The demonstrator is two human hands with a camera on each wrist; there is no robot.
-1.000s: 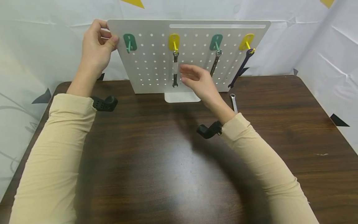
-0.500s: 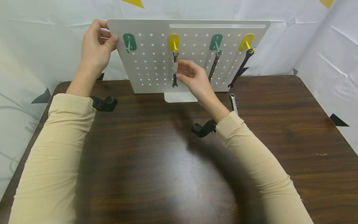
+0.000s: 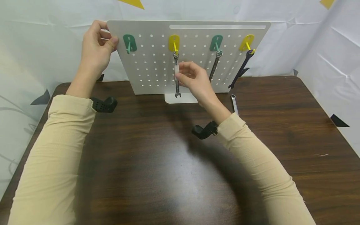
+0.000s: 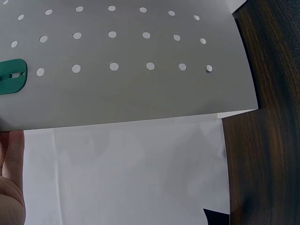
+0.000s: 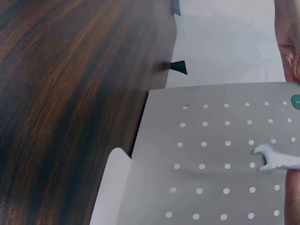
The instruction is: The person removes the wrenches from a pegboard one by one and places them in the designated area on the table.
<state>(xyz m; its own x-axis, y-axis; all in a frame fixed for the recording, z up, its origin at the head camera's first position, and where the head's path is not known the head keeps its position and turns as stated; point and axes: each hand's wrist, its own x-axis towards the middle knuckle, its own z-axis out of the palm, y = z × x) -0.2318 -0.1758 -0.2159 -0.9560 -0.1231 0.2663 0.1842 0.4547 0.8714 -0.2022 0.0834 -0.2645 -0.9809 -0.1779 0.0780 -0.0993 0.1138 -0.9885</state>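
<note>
My left hand point(image 3: 97, 50) grips the upper left corner of a grey pegboard point(image 3: 152, 73), thumb on its front face. With thumb and fingertips my right hand point(image 3: 194, 78) pinches a silver combination wrench point(image 3: 177, 82) by its shank. The wrench's ring end is still at the tip of the left yellow hook point(image 3: 174, 43), and its open end points down, tilted out from the board. In the right wrist view the wrench's open jaw stands in front of the perforated face, with a fingertip point(image 5: 293, 197) beside the shank.
A second silver wrench point(image 3: 215, 66) hangs on a green hook point(image 3: 216, 43), and a dark wrench point(image 3: 241, 69) on the right yellow hook point(image 3: 247, 42). The left green hook point(image 3: 130, 43) bears nothing. Another wrench point(image 3: 234, 104) lies on the brown table point(image 3: 140, 156), partly behind the right forearm.
My right hand has moved left to the hanging wrench and taken hold of its shank. The wrench's lower end has swung out toward me. My left hand stays on the board's corner.
</note>
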